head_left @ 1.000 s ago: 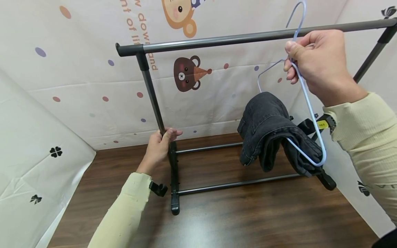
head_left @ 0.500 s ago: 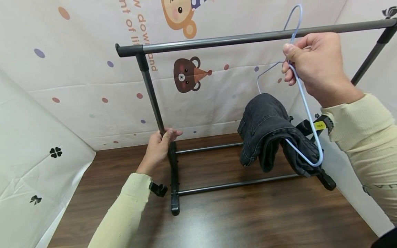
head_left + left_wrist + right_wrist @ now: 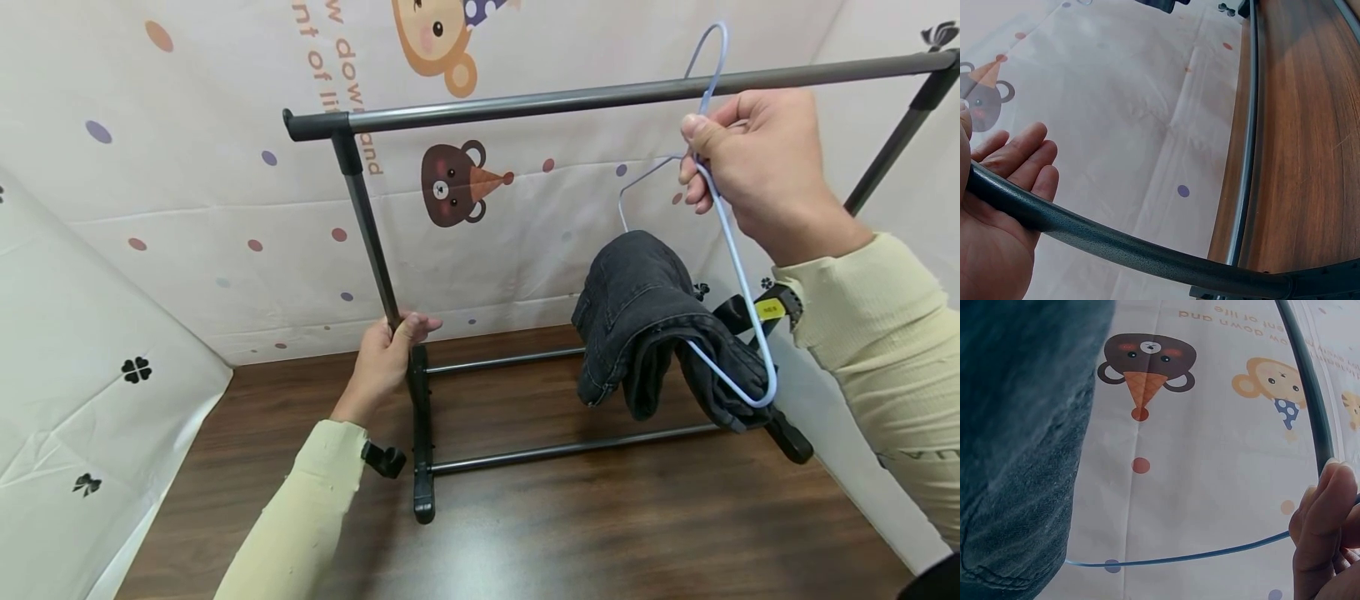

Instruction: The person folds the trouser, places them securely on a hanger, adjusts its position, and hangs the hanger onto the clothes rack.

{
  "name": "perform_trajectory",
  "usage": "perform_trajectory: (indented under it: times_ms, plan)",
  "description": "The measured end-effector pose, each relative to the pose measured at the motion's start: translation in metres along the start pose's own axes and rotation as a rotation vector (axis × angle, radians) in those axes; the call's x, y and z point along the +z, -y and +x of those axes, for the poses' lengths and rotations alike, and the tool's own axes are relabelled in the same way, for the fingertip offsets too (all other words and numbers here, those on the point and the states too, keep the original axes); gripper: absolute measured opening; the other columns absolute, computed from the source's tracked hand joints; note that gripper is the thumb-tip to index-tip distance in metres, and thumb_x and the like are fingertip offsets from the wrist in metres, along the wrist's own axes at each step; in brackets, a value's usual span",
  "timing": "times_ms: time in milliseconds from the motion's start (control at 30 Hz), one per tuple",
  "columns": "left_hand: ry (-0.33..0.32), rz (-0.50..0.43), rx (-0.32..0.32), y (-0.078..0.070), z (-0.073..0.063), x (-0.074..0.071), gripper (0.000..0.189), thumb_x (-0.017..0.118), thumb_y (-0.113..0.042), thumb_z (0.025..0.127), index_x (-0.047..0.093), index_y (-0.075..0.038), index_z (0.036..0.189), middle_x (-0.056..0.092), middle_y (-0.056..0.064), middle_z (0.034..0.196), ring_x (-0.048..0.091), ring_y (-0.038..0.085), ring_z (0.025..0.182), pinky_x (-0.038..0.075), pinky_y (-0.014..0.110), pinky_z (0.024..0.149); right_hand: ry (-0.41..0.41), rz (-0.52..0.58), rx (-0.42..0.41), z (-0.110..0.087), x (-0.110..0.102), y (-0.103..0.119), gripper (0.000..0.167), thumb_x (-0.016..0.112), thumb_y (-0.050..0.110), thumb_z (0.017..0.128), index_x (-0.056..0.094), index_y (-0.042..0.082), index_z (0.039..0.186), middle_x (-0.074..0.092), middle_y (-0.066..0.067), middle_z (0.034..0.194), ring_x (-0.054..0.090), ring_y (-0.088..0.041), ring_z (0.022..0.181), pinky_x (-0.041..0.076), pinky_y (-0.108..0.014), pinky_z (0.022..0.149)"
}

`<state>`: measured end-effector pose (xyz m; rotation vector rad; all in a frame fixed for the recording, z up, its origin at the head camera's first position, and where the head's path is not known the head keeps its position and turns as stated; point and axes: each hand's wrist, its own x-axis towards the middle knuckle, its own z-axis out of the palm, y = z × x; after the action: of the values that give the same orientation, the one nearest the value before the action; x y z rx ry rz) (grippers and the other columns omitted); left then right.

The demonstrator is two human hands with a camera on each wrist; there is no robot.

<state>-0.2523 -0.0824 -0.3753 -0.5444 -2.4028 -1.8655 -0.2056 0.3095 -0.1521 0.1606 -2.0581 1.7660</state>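
Observation:
My right hand [image 3: 772, 167] pinches the light blue wire hanger [image 3: 738, 267] at its neck, just below the rail of the black clothes rack [image 3: 525, 106]. The hook loops over the rail, its tip passing behind. Folded dark jeans [image 3: 637, 308] drape over the hanger's lower bar. In the right wrist view, the jeans [image 3: 1022, 444] fill the left side and my curled fingers [image 3: 1329, 512] show at the right. My left hand [image 3: 382, 354] holds the rack's left upright low down; in the left wrist view the post [image 3: 1097, 237] crosses the palm with loosely bent fingers.
The rack's left foot [image 3: 422, 492] and two lower bars [image 3: 570, 451] stand on the dark wooden floor [image 3: 562, 533]. A white printed sheet [image 3: 525, 267] with bears and dots hangs behind, and another white sheet [image 3: 90, 333] borders the left side.
My right hand has lowered slightly and moved left, bringing the hanger's hook from above the rail down over it, jeans along. My left hand stays on the upright.

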Motion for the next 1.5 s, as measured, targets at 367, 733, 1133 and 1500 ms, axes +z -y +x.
perform_trajectory:
  times_ms: [367,733,1133,1500]
  plan:
    - [0.008,0.019,-0.012,-0.002,0.001,0.000,0.048,0.045,-0.043,0.111,0.064,-0.002,0.127,0.074,0.015,0.130,0.066,0.029,0.130,0.048,0.049,0.116,-0.001,-0.010,0.022,0.001,0.001,-0.001,0.021,0.070,0.016,0.099,0.065,-0.002,0.090,0.067,-0.009,0.062,0.063,-0.016,0.042,0.053,-0.025,0.042]
    - [0.012,0.025,-0.030,-0.004,0.000,0.002,0.047,0.044,-0.040,0.112,0.062,0.000,0.128,0.073,0.016,0.131,0.065,0.029,0.133,0.048,0.048,0.116,-0.005,-0.034,0.030,0.000,0.001,-0.004,0.022,0.069,0.017,0.099,0.063,-0.002,0.089,0.067,-0.009,0.060,0.063,-0.016,0.041,0.053,-0.025,0.041]
    - [0.011,0.019,-0.029,-0.005,0.000,0.001,0.045,0.044,-0.039,0.112,0.061,0.000,0.127,0.073,0.016,0.131,0.065,0.029,0.132,0.047,0.049,0.117,-0.003,-0.034,0.010,-0.001,0.003,-0.008,0.022,0.069,0.016,0.100,0.062,-0.003,0.090,0.067,-0.008,0.060,0.062,-0.015,0.041,0.052,-0.025,0.040]
    - [0.009,0.038,-0.010,-0.003,0.000,-0.001,0.046,0.044,-0.041,0.112,0.062,-0.002,0.126,0.074,0.014,0.130,0.066,0.029,0.131,0.047,0.050,0.117,0.004,-0.103,0.019,-0.002,0.005,-0.013,0.024,0.067,0.019,0.101,0.060,-0.002,0.093,0.068,-0.006,0.061,0.062,-0.015,0.041,0.054,-0.025,0.042]
